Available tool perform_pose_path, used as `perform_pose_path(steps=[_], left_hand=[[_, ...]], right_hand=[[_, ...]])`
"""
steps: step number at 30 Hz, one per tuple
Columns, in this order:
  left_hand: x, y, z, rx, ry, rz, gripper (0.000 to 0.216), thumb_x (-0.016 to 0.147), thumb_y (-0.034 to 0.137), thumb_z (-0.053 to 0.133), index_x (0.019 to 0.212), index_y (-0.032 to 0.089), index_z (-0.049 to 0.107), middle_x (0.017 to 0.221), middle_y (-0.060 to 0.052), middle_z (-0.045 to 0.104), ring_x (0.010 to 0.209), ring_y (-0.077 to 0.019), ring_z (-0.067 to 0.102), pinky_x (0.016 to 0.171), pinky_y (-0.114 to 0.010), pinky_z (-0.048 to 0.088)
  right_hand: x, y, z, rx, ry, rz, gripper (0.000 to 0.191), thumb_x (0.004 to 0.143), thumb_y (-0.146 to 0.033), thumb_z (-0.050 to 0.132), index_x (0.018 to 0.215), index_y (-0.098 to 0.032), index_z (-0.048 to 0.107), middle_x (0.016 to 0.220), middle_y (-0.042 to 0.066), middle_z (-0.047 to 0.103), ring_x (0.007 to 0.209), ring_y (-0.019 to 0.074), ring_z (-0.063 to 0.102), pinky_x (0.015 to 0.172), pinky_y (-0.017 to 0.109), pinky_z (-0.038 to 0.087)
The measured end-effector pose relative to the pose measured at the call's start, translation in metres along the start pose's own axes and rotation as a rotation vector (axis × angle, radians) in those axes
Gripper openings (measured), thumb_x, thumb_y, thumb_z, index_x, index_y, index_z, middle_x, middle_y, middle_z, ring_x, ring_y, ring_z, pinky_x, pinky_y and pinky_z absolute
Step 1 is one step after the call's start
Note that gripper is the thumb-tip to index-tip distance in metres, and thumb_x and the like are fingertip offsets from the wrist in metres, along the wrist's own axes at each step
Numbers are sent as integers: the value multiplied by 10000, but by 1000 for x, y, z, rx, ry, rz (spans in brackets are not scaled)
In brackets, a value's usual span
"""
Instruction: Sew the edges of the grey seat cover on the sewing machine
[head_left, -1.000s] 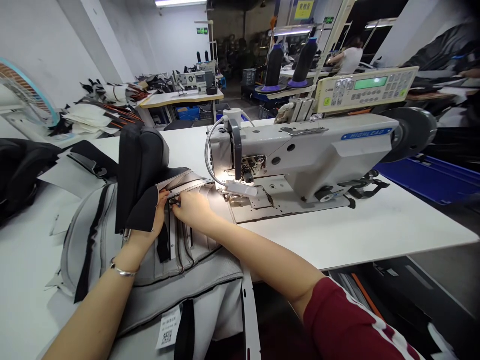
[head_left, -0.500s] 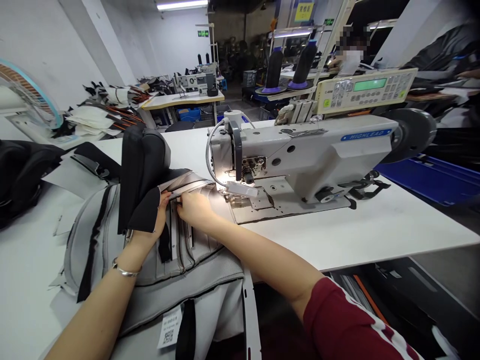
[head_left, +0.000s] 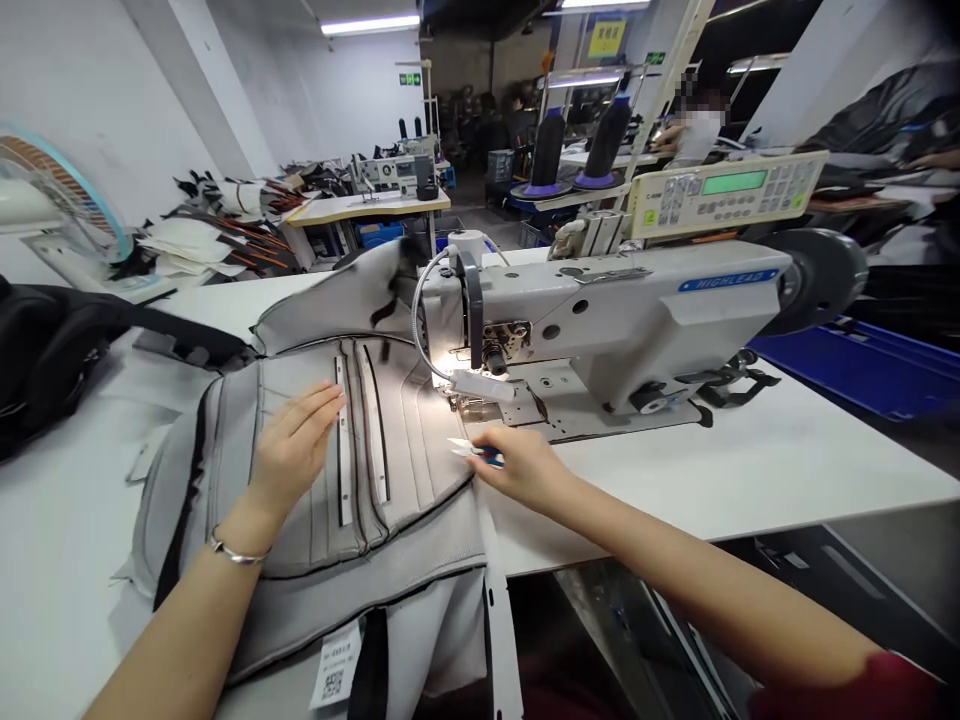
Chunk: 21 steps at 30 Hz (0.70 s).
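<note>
A grey seat cover [head_left: 300, 540] with black-edged seams and white strips [head_left: 344, 440] is spread on the table, its inner side up. My left hand [head_left: 296, 445] is over the cover beside one strip, fingers stretched out and holding nothing. My right hand [head_left: 521, 465] grips a pair of blue-handled thread snips [head_left: 491, 455] at the cover's right edge. The blades point left over the grey fabric. Just beyond them, the sewing machine [head_left: 607, 320] has its lit needle area, partly hidden by a lamp [head_left: 480, 385].
A control panel [head_left: 727, 190] and black thread cones [head_left: 547, 150] stand behind the machine. Black padded pieces [head_left: 52, 350] lie at the left, near a fan [head_left: 67, 190]. A label [head_left: 336, 665] hangs at the front. Another person [head_left: 697, 125] is at the back right.
The black padded part beside my left hand has been turned away, and the fabric lies flatter. My right hand has moved right and now has thread snips showing. My left hand has opened.
</note>
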<state>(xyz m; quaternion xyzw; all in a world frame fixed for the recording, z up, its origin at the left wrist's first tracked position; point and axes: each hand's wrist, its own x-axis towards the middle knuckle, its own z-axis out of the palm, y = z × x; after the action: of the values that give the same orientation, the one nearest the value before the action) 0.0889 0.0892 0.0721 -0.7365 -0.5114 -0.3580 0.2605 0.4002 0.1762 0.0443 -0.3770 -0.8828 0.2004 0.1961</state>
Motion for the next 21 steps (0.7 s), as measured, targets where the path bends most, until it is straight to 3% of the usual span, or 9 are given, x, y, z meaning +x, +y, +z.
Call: perform_pose_path(steps=[5, 7, 11, 14, 18, 21], left_hand=[[-16, -23, 15, -63, -218, -530, 390, 967, 415, 420, 1088, 201, 723, 1208, -77, 711, 1127, -231, 654, 1039, -401, 521], [-22, -35, 27, -70, -334, -657, 432, 928, 427, 393, 1093, 189, 714, 1232, -96, 691, 1159, -251, 630, 1067, -423, 496], [-19, -52, 50, -53, -473, -723, 378, 827, 376, 445, 1035, 179, 690, 1142, -125, 670, 1076, -269, 631, 1045, -453, 492], [-10, -56, 58, -63, -544, -742, 258, 761, 368, 506, 868, 182, 649, 1002, -120, 630, 990, -267, 618, 1007, -448, 501], [5, -45, 47, -83, -571, -757, 134, 768, 326, 487, 688, 222, 517, 882, -95, 591, 920, -249, 602, 964, -414, 495], [19, -22, 28, -108, -567, -793, 141, 816, 312, 434, 698, 236, 452, 706, -38, 569, 733, -220, 591, 800, -387, 518]], right_hand=[[-53, 81, -25, 15, 241, 90, 268, 884, -411, 558, 939, -205, 721, 846, 42, 753, 732, 189, 703, 659, 280, 513], [-73, 111, -36, -27, 323, 184, 338, 870, -482, 539, 933, -208, 725, 855, 54, 756, 744, 213, 711, 671, 306, 532], [-104, 159, -54, -117, 418, 419, 477, 818, -641, 509, 956, -241, 728, 882, 76, 753, 764, 262, 709, 696, 385, 546], [-114, 181, -60, -101, 430, 543, 476, 773, -705, 519, 931, -307, 726, 908, 112, 745, 784, 266, 702, 704, 408, 531], [-115, 193, -61, -34, 432, 616, 382, 773, -641, 562, 933, -333, 721, 939, 156, 735, 848, 289, 701, 713, 445, 508], [-113, 197, -58, -121, 424, 587, 424, 810, -621, 524, 962, -289, 739, 954, 185, 726, 909, 344, 685, 743, 498, 501]])
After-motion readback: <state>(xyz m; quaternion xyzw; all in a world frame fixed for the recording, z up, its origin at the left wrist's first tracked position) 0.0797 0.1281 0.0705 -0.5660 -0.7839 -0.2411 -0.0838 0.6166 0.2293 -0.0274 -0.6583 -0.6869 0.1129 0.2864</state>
